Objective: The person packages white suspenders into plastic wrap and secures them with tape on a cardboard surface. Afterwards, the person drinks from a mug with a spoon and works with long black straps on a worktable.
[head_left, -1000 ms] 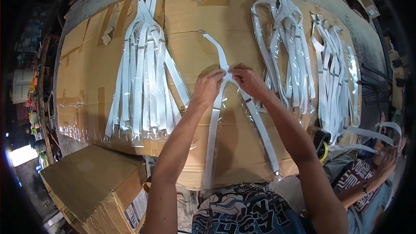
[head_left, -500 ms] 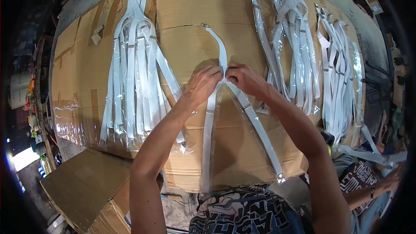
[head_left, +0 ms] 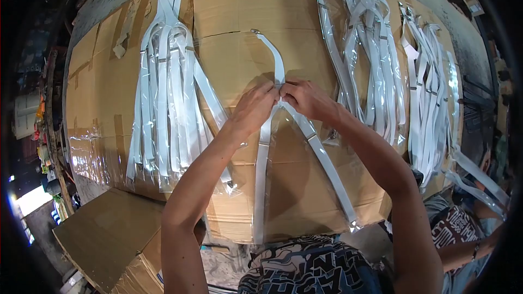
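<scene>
A white Y-shaped suspender strap [head_left: 278, 65] lies on the cardboard, its clipped single end pointing away and two legs spreading toward me. At its junction, my left hand [head_left: 256, 106] pinches the strap from the left. My right hand [head_left: 308, 99] pinches it from the right, and the fingertips of both hands nearly touch. The fingers cover most of the junction. Clear plastic film shows around the two lower legs.
Left of my hands lies a fanned bundle of wrapped white straps [head_left: 174, 98]. Two more bundles [head_left: 370, 60] [head_left: 427, 92] lie right. A cardboard box [head_left: 109, 234] stands lower left. Another person's forearm [head_left: 468, 253] shows lower right, near loose straps [head_left: 479, 177].
Both hands have closed in on the strap's junction, hiding more of it. The view has shifted slightly. At the right, the other person's hand and straps have moved.
</scene>
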Action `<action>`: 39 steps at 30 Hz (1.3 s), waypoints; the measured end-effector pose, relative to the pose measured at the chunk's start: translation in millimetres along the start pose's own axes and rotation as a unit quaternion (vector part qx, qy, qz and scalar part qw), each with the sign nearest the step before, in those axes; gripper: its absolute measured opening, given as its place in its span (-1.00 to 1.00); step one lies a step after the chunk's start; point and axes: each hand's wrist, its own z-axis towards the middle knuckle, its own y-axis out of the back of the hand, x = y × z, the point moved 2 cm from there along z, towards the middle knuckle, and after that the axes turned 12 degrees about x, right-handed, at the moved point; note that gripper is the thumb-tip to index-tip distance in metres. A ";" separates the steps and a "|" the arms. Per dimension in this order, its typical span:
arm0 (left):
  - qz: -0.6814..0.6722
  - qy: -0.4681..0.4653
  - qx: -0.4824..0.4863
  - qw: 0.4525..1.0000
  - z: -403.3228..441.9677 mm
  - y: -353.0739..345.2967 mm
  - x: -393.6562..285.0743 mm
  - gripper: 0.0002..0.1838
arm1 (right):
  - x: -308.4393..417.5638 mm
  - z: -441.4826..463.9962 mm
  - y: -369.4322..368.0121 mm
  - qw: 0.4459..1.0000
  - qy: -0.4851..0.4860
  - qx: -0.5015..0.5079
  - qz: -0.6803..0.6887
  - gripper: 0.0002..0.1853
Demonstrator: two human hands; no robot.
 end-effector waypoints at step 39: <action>0.043 0.010 -0.125 0.991 -17.5 -9.5 -5.0 -0.74 | 10.3 -17.4 -6.4 0.988 -0.042 -0.151 0.005 -0.79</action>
